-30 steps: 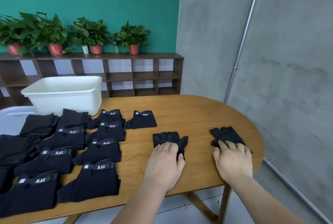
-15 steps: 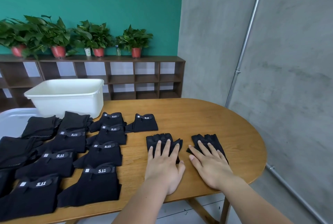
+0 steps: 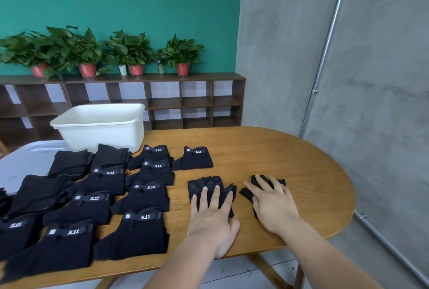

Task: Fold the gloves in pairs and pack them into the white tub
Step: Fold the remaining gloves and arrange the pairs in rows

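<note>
Two black fingerless gloves lie side by side on the wooden table (image 3: 290,154), near its front right. My left hand (image 3: 212,216) lies flat with spread fingers on the left glove (image 3: 204,183). On the right glove (image 3: 257,180) my right hand (image 3: 272,205) presses flat, covering most of it. Several black gloves (image 3: 141,198) marked 5.11 lie in rows across the left half of the table. The white tub (image 3: 99,126) stands at the back left, behind the rows; its inside is hidden.
A grey-white tray or lid (image 3: 25,163) sits at the far left under some gloves. Behind the table runs a low brown shelf (image 3: 185,100) with potted plants (image 3: 181,56). A grey concrete wall with a metal pipe (image 3: 325,56) stands close on the right.
The right glove slid left under my right hand until it lay beside the left glove. Both hands spread flat over the gloves and have hardly moved over the last half second.
</note>
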The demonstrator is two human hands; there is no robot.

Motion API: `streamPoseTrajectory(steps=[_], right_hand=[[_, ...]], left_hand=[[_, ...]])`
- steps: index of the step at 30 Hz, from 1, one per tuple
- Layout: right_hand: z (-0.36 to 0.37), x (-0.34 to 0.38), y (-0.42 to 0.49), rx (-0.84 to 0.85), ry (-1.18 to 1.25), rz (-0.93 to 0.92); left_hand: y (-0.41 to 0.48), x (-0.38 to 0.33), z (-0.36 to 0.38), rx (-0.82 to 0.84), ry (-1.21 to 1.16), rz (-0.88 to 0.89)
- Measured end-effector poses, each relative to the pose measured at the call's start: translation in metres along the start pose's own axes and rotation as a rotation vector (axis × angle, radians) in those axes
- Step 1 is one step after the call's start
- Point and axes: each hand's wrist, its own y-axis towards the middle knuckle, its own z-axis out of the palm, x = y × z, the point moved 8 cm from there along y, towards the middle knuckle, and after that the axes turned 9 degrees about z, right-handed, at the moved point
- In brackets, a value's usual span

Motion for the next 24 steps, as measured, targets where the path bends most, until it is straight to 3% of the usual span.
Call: streamPoseTrajectory(steps=[9,11,17,21,24], right_hand=[[0.022,0.004,0.017,0.117,0.008,0.052],[0.021,0.004,0.012,0.044,0.018,0.027],[-0.006,0.005,-0.014,-0.438,0.042,0.000],[0.010,0.002,-0.011,-0.335,0.074,0.014],[-0.004,0.005,-0.016,-0.486,0.089,-0.044]], left_hand=[[-0.002,0.000,-0.001,-0.038,-0.002,0.005],[-0.004,0.000,-0.002,-0.071,0.004,0.009],[-0.013,-0.003,-0.011,-0.203,0.009,0.045],[-0.015,-0.003,-0.009,-0.172,-0.015,0.038],[-0.015,-0.002,-0.012,-0.217,-0.080,0.036]])
